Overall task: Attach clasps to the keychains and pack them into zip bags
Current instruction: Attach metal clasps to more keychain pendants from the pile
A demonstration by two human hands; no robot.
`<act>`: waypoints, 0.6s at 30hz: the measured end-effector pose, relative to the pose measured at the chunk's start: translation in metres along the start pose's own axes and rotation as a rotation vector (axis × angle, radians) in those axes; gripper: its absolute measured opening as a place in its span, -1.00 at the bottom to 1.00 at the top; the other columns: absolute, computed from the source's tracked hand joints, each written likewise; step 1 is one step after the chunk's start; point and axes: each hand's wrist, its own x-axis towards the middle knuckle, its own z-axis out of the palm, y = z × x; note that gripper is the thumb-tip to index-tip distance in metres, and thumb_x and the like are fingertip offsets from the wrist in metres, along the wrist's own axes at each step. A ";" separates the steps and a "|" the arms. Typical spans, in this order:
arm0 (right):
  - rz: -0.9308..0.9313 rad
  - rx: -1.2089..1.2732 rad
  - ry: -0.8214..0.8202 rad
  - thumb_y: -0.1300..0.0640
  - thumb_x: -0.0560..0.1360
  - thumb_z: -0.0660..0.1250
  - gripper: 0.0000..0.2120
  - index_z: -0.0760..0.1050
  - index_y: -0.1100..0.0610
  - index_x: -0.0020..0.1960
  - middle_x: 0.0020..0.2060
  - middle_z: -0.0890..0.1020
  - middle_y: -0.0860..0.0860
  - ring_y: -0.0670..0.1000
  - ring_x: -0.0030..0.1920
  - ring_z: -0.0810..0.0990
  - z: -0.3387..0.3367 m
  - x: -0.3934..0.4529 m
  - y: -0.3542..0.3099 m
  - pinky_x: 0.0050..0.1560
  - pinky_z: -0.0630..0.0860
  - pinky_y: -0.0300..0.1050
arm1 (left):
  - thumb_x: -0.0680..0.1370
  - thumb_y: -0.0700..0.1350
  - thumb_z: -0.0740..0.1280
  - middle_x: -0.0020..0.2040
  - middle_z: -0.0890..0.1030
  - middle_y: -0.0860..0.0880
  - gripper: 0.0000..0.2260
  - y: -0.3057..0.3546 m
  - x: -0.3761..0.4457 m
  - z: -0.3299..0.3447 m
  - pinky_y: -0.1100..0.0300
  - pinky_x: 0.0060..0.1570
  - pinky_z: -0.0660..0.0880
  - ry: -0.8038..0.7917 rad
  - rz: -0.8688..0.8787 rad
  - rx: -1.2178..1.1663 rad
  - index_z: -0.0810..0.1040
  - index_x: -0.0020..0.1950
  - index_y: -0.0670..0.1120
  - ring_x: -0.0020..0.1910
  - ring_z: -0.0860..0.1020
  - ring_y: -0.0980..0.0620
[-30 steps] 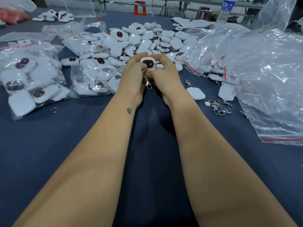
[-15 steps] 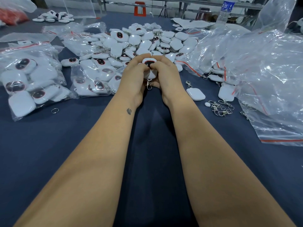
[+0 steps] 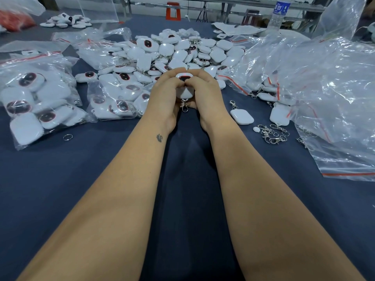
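Both hands meet at the middle of the dark blue cloth and hold white keychains stacked between them, the top one showing a dark face. My left hand grips them from the left, my right hand from the right. A metal clasp hangs below the fingers. A single white keychain with a clasp lies to the right. Loose metal clasps lie in a small heap further right. A big pile of white keychains sits behind the hands.
Filled zip bags lie at the left, another beside my left hand. Crumpled clear zip bags cover the right side. A loose split ring lies at the left. A water bottle stands at the back.
The thumbs have closed further over the top keychain, covering more of its dark face. The hands stay in the same place and the clasp still hangs below.
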 end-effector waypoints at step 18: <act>-0.005 0.001 -0.006 0.36 0.48 0.21 -0.77 0.53 0.09 -0.22 -0.37 0.58 -0.01 -0.12 -0.41 0.55 0.001 -0.002 -0.002 -0.39 0.49 -0.30 | 0.57 -0.38 0.18 -0.40 0.63 0.04 -0.75 0.000 -0.002 0.003 0.32 -0.46 0.47 0.008 0.019 0.000 0.54 -0.05 -0.06 -0.46 0.57 0.15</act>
